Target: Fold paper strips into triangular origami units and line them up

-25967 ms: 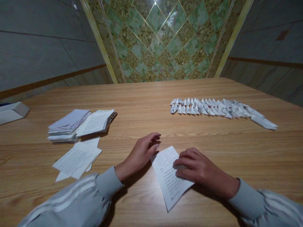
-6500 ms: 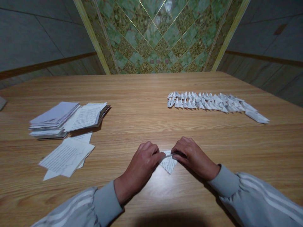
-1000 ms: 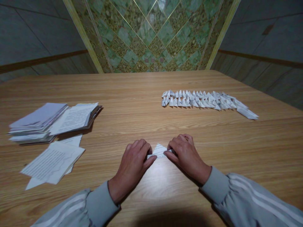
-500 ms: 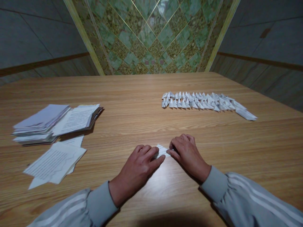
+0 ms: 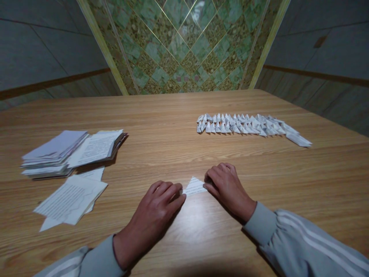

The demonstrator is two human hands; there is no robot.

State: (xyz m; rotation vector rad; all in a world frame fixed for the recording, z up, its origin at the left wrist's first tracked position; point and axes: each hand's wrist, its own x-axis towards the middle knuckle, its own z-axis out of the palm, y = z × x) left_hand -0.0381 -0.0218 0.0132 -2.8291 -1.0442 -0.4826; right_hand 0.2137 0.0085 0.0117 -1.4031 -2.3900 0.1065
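A small folded paper triangle (image 5: 195,186) with printed lines lies on the wooden table between my hands, its tip pointing away from me. My left hand (image 5: 157,207) pinches the triangle's left corner between thumb and fingers. At the right corner, my right hand (image 5: 226,188) is closed on the paper, with its fingers curled. Beyond them, to the right, stand rows of folded paper pieces (image 5: 238,125), with a longer flat folded piece (image 5: 298,139) at their right end.
On the left of the table (image 5: 161,150) sit a stack of papers (image 5: 54,148) and an open pile of printed pages (image 5: 98,146). Nearer to me lie loose printed sheets (image 5: 72,198). A tiled wall (image 5: 187,46) rises behind the table.
My left hand has slid left and slightly toward me, to the triangle's left corner, uncovering more of the paper. My right hand has hardly moved. The view has shifted slightly.
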